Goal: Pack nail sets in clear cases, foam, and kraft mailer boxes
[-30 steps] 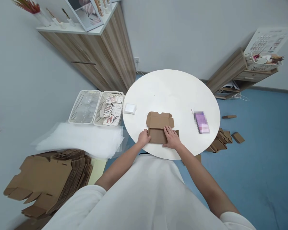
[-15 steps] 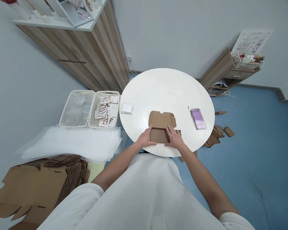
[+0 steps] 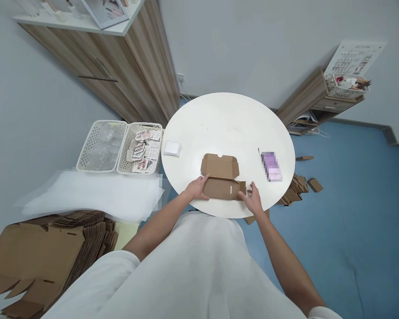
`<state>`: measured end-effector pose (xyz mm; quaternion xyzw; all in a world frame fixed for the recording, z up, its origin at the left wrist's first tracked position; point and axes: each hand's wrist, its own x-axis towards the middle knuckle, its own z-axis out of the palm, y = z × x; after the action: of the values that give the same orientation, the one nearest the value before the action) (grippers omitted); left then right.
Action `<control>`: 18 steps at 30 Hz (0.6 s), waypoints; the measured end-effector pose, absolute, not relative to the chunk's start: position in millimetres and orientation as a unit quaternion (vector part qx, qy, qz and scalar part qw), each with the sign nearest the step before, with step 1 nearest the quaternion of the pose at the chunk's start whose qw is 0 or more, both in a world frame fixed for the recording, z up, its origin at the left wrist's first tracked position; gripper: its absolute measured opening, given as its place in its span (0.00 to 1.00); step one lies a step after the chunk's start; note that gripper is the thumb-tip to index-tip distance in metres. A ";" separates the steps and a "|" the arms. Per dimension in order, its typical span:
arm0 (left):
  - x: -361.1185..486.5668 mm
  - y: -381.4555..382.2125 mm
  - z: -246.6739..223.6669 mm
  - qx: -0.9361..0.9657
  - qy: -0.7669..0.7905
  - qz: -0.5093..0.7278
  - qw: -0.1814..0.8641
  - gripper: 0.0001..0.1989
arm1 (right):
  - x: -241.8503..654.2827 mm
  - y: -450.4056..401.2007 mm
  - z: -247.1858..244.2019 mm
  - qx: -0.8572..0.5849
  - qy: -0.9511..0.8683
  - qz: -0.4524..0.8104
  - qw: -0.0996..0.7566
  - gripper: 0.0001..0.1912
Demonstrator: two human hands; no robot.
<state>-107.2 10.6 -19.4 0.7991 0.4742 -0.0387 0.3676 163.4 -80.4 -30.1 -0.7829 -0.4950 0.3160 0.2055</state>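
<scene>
Bracing one end, squaring the other

From where I stand, the box (image 3: 221, 178) lies near the front edge of the table (image 3: 229, 126), lid (image 3: 220, 167) laid back behind the base (image 3: 216, 188); the left hand (image 3: 197, 188) spans the left end, thumb at the front and fingers by the lid, with a hold on the box; the right hand (image 3: 253, 201) is half spread at the other end, thumb against the box, fingers parted from it, nothing that I can make out gripped between them; just by that thumb a flap (image 3: 242, 184) juts past the base, and a slot (image 3: 231, 189) shows nearby.

To my eye the step is folding that right end; I'd want the left hand firm so the base can't slide, the flap creased cleanly, and the fold aimed squarely at the slot; force it and the wall could buckle; the packet (image 3: 172, 148) and purple thing (image 3: 271, 167) lie well apart, leaving elbow room.
</scene>
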 end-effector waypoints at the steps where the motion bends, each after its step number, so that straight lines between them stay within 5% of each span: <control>1: -107.5 10.6 -20.2 0.798 0.474 -0.037 0.370 0.55 | 164.3 -83.5 -32.9 -0.790 -0.447 0.357 0.223 0.44; 11: -111.8 12.3 -31.7 0.792 0.457 0.017 0.403 0.59 | 145.0 -68.0 -19.7 -0.708 -0.313 0.522 0.358 0.22; 18: -113.7 13.8 -30.8 0.789 0.454 0.026 0.413 0.58 | 148.0 -66.5 -12.9 -0.715 -0.314 0.518 0.349 0.21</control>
<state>-113.7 13.8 -30.8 0.7891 0.4536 0.0260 0.4133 148.0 -66.5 -12.9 -0.7153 -0.3135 0.5180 0.3488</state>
